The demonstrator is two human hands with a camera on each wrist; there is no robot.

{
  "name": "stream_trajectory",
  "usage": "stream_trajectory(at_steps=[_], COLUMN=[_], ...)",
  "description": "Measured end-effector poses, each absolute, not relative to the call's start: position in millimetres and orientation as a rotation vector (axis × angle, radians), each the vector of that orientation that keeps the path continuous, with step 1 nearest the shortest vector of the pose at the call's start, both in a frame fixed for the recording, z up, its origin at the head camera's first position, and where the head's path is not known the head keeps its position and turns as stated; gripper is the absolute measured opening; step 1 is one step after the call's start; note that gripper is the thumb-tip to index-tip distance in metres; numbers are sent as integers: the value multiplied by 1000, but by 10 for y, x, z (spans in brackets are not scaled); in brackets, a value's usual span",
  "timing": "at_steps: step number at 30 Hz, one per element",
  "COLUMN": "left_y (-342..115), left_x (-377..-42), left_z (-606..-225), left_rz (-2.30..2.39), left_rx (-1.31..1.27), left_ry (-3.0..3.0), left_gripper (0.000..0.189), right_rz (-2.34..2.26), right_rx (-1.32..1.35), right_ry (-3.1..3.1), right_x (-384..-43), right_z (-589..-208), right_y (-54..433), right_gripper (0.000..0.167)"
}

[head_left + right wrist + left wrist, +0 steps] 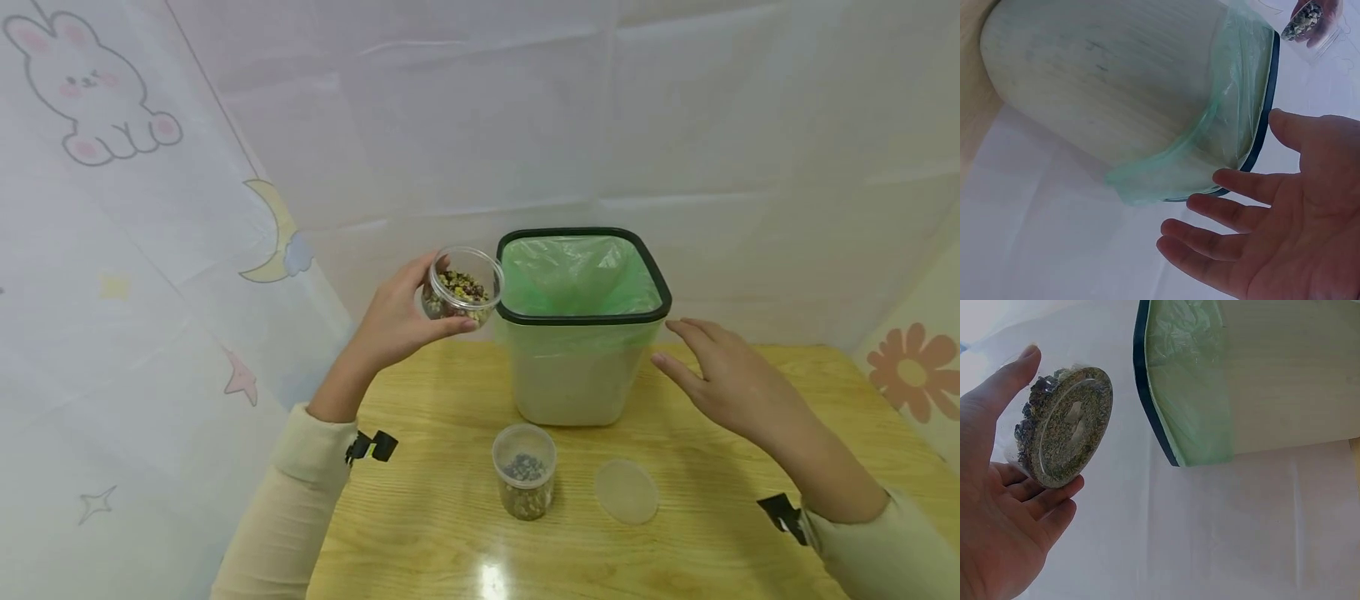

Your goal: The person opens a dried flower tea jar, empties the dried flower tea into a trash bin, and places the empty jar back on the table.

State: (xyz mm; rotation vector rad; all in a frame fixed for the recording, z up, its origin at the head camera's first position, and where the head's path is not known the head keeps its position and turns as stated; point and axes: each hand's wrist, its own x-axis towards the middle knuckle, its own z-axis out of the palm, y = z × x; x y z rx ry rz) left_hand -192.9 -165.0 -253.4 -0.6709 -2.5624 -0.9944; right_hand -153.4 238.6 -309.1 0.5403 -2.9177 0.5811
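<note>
My left hand (397, 321) grips a clear plastic jar (463, 287), lidless and tilted toward the bin, level with its left rim. Dried bits in yellow, green and dark red fill part of it; in the left wrist view the base of the jar (1075, 428) faces the camera. A pale trash bin (573, 375) with a dark rim and a green bag liner (573, 271) stands at the middle back. My right hand (731, 383) is at the bin's right side with fingers spread, holding nothing; in the right wrist view its fingertips lie close by the rim.
A second clear jar (525, 472), part filled with dried bits, stands on the wooden table (420, 517) in front of the bin. Right of it lies a round translucent lid (627, 492). A printed cloth backdrop (420, 125) hangs behind and to the left.
</note>
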Motion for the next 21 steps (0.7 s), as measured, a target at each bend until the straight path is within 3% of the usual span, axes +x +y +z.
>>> stream_trajectory(at_steps=[8,21], left_y=[-1584,-1496], left_x=[-1985,-2064], left_z=[-2495,-2409], left_rz=[-995,-964], left_rx=[-679,-683], left_ry=[-2576,-2595], left_gripper=[92,90], right_rz=[567,468], right_rx=[474,568], right_ry=[-2851,-2687], right_x=[-1559,-1604], right_z=[-2972,-2960], right_y=[2322,2162], right_gripper=[75,61])
